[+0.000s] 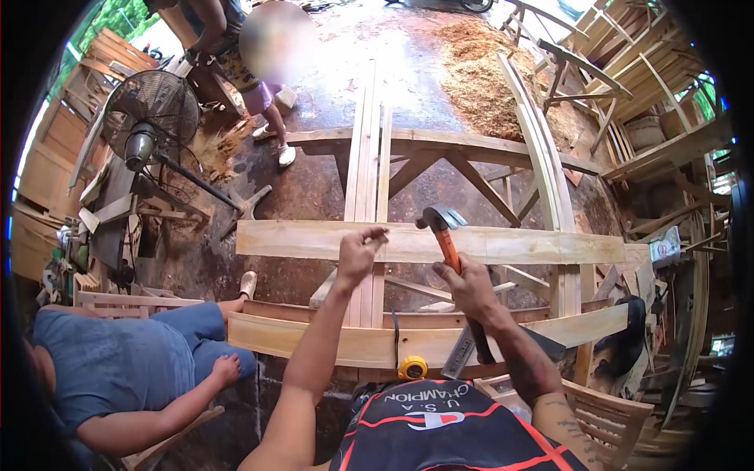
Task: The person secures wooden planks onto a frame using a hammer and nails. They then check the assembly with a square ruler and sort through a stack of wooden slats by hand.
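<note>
My right hand (pixel 469 289) is wrapped round the handle of a claw hammer (pixel 448 247). Its steel head is raised above a pale cross board (pixel 510 244), and the black end of the handle points down toward me. Just left of the hammer, my left hand (pixel 361 253) is closed in a pinch over the same board. Whatever sits between its fingertips is too small to make out. Several long timber strips (pixel 364 173) run away from me under the cross board. On the nearer board (pixel 306 337) hangs a yellow tape measure (pixel 412 366), beside a metal square (pixel 458 355) partly behind my right forearm.
A person in blue (pixel 118 361) sits at my left; another stands (pixel 220 47) beyond the large fan (pixel 149 118). A wooden trestle (pixel 471 143) supports the far strips. Sawdust (pixel 479 78) and stacked lumber (pixel 652 71) lie at the back right.
</note>
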Demonstrator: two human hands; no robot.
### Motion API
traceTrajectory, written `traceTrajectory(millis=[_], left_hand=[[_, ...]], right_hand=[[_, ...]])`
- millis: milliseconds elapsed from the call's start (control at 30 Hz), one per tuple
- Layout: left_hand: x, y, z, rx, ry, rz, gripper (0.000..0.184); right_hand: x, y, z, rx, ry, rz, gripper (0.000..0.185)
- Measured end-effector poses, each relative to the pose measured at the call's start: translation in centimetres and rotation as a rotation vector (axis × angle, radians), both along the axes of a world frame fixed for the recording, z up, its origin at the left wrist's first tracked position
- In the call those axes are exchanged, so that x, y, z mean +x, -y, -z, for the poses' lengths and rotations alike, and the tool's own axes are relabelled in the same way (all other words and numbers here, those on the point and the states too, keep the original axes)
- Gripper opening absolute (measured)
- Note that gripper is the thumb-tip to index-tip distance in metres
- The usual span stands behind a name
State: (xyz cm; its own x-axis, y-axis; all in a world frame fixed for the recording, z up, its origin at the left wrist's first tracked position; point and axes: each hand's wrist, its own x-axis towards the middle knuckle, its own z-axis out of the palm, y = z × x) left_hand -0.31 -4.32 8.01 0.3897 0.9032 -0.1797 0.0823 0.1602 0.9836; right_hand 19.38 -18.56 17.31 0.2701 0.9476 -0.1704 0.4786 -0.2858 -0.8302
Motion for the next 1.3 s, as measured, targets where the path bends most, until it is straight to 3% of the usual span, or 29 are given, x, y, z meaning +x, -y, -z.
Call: traceTrajectory(millis=[167, 233, 433, 533, 667, 767, 800, 900, 933, 967, 1033, 1100, 1167, 1200, 1300], left_hand=[[-0.3, -5.1, 4.7, 0.001, -0.060, -0.055, 0.019], [-0.2, -5.1, 5.1, -0.055, -0.027, -0.046, 0.018], [0.3, -4.8, 5.6, 0.109, -0.025, -0.028, 0.017], [0.1, -4.2, 4.6, 0.027, -0.132, -0.020, 0.016], [0.4, -4.5, 4.4, 0.023, -0.173, -0.009, 0.017], [0.3, -4.6, 5.1, 0.050, -0.151, -0.023, 0.016], [0.2, -4.5, 4.6, 0.039, -0.177, -0.013, 0.016], [0.1, -4.3, 5.0, 0.093, -0.153, -0.011, 0.014], [0.1, -4.2, 5.1, 0.150, -0.104, -0.018, 0.014], [0.1, -4.2, 5.3, 0.144, -0.105, -0.021, 0.014], [0.3, -4.1, 4.9, 0.085, -0.119, -0.024, 0.013], [0.2, -4.0, 5.4, 0.094, -0.107, -0.018, 0.013], [0.1, -4.2, 4.9, 0.124, -0.096, 0.001, 0.013], [0.0, -4.0, 4.3, 0.120, -0.162, 0.008, 0.014], [0.0, -4.3, 4.9, 0.087, -0.179, 0.017, 0.015]], right_hand=[[1.3, -2.6, 0.4, -0.143, 0.007, -0.092, 0.032], [1.3, -3.7, 0.1, -0.220, -0.131, -0.133, 0.036], [0.8, -6.5, -0.6, -0.220, 0.052, -0.291, 0.035], [0.4, -7.5, -2.3, -0.017, 0.006, -0.282, 0.049], [-0.2, -8.5, -3.3, 0.254, 0.026, -0.322, 0.045], [0.3, -9.0, -0.7, 0.246, 0.105, -0.400, 0.051], [0.2, -8.8, -1.0, 0.050, 0.084, -0.410, 0.051], [0.2, -8.5, -0.2, -0.024, 0.163, -0.417, 0.052], [-0.5, -8.8, -4.0, -0.231, 0.082, -0.394, 0.053], [-0.5, -8.8, -3.9, -0.236, 0.081, -0.397, 0.053], [-0.5, -8.6, -3.6, 0.216, 0.112, -0.384, 0.052], [-0.5, -8.5, -2.1, 0.293, 0.115, -0.359, 0.050], [0.1, -8.5, -0.4, -0.177, 0.102, -0.456, 0.044], [-0.4, -8.6, -0.4, 0.025, 0.191, -0.472, 0.044], [0.0, -8.0, -2.8, -0.076, -0.005, -0.313, 0.044]])
